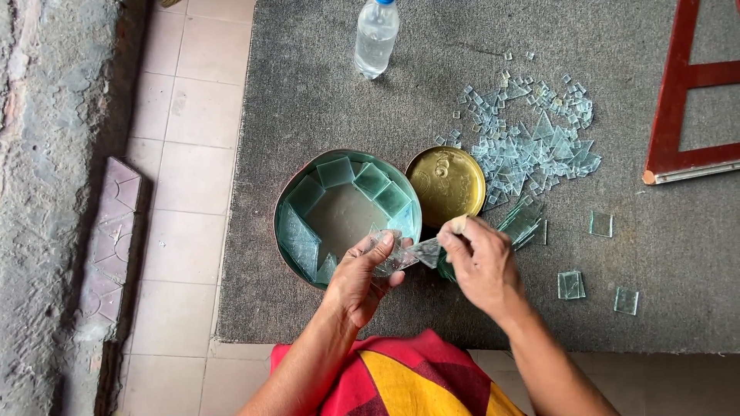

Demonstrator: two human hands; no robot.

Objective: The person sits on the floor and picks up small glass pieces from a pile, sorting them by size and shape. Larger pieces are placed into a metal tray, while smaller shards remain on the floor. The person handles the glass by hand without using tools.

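I hold a small piece of glass [422, 251] between my two hands, just in front of the round tin [287, 231] that is lined with square glass tiles [336, 171]. I judge the piece light, stiff and brittle, with sharp edges and slick faces, so it is best taken by its flat faces near the corners, never along a cut edge, and with gentle pressure only.

My left hand [362, 279] is curled, thumb and forefinger pinched on the left end of the glass, where a few more clear shards seem to sit in the fingers; how many I cannot tell. My right hand [479, 266] is closed around something small and pale [458, 224] that pokes up by the thumb, while its fingers meet the right edge of the glass piece. What the pale thing is I cannot make out.

Just beside the tin lies a gold lid [447, 183]. A heap of glass bits [532, 146] is spread over the grey mat [308, 85], and a water bottle [375, 37] stands further off.
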